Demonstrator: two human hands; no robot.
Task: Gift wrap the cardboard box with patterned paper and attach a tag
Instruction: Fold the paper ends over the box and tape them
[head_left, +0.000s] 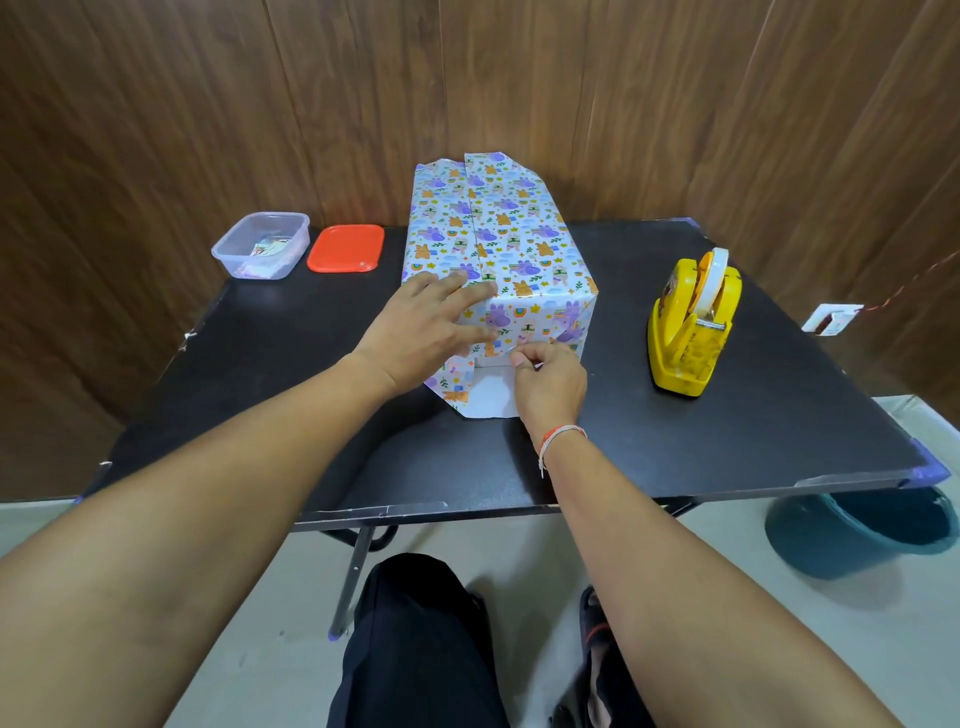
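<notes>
1. Wood-grain panels close off the back of the room, and my black table (623, 415) stands against them with the wrapped box (498, 244) near its middle; I place everything else from that box.
2. My left hand (426, 327) lies flat on the box's near end, fingers straight and spread, pressing the folded paper down at the top edge. It grips nothing.
3. My right hand (550, 379) is at the lower part of that same near face, thumb and forefinger pinched together on what looks like a small strip of clear tape (519, 347); it is too fine for me to be sure.
4. Below my hands, the bottom flap (485, 395) of the patterned paper lies out on the table toward me, white side up, not yet folded. The far end of the box shows loose paper standing up, so I judge that end unfinished too.
5. I expect the paper to be thin, slick and easy to crease or tear, while the box beneath feels stiff under a flat palm. I would hold it by pressing on its faces and edges, never by tugging the flaps.
6. Right of the box, well apart, sits the yellow tape dispenser (691, 332).
7. Left of the box, near the table's back edge, are an orange lid (345, 248) and, beyond it, a clear tub (260, 244) holding small bits, perhaps tags.
</notes>
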